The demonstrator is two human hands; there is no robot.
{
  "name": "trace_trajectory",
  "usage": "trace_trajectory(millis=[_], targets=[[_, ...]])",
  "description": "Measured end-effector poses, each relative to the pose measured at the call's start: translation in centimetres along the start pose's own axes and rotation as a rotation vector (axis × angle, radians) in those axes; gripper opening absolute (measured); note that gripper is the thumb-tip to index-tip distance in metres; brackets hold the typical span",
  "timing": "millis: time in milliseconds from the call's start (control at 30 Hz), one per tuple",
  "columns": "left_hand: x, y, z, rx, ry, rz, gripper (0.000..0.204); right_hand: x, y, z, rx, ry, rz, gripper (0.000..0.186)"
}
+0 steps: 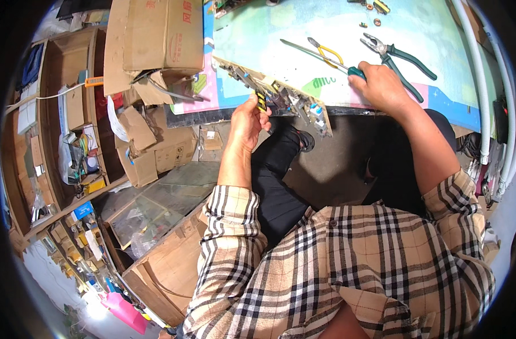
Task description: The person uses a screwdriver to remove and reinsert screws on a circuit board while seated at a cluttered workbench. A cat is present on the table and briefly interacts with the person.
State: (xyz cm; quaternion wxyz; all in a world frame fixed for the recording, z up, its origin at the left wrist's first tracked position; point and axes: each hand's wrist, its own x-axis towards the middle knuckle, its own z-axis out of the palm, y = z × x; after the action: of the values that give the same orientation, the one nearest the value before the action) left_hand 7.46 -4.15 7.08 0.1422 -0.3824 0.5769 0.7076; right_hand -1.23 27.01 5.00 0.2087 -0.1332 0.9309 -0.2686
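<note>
My left hand [248, 123] grips a small yellow-and-black tool [261, 101] against a circuit board [278, 96] that leans tilted over the table's front edge. My right hand [382, 86] lies on the table, closed on the green handle of a long thin screwdriver [317, 55] whose shaft points up and to the left. Green-handled pliers [402, 59] lie just right of that hand, and yellow-handled cutters [327, 52] lie beside the screwdriver shaft.
The table [269, 34] has a pale blue-green patterned cover, with small rings and parts at its far edge. Cardboard boxes [156, 39] stack at the left, above cluttered wooden shelves [66, 141]. White hoses [484, 85] run down the right side.
</note>
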Motion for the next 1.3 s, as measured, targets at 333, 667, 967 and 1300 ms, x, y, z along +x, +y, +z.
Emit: trace_trajectory(millis=[333, 667, 967, 1300], targets=[[0.9, -0.7, 0.4, 0.085, 0.020, 0.028, 0.034, 0.8, 0.6, 0.0, 0.021, 0.056, 0.030, 0.036], [3.2, -1.2, 1.2, 0.938, 0.318, 0.359, 0.038, -0.1, 0.1, -2.2, 0.309, 0.149, 0.000, 0.039], [4.1, 1.1, 4.1, 1.389, 0.193, 0.572, 0.032, -2.9, 4.6, -5.8, 0.306, 0.342, 0.090, 0.040], [4.8, -4.8, 6.7, 1.544, 0.428, 0.716, 0.031, -4.5, 3.2, -6.4, 0.087, 0.113, -0.231, 0.032]])
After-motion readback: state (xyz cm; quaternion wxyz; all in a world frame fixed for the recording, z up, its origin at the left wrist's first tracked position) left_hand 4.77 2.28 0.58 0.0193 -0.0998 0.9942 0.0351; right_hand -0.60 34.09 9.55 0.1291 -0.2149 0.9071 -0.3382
